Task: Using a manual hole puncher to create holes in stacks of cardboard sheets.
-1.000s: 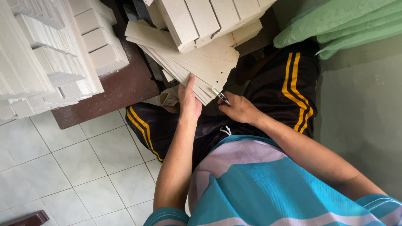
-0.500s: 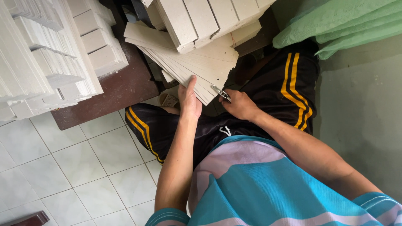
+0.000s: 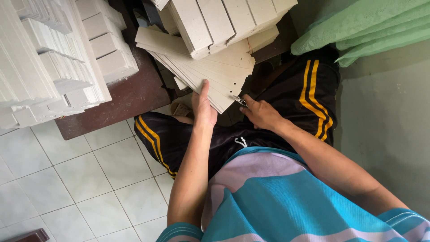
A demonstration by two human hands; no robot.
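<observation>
A fanned stack of pale cardboard sheets (image 3: 210,67) rests over my lap, with small punched holes near its right edge. My left hand (image 3: 204,107) grips the stack's near edge, thumb on top. My right hand (image 3: 262,114) holds a small metal tool (image 3: 239,100) whose tip touches the sheets' lower right corner. A bundle of folded cardboard pieces (image 3: 224,20) lies on top of the sheets.
Tall piles of white folded boxes (image 3: 49,58) stand on a dark brown board (image 3: 121,101) at the left. A green cloth (image 3: 367,27) lies at the upper right. White floor tiles (image 3: 71,179) spread at the lower left, grey floor at the right.
My right hand with the metal tool has shifted slightly along the sheets' edge. My left hand keeps its hold on the stack.
</observation>
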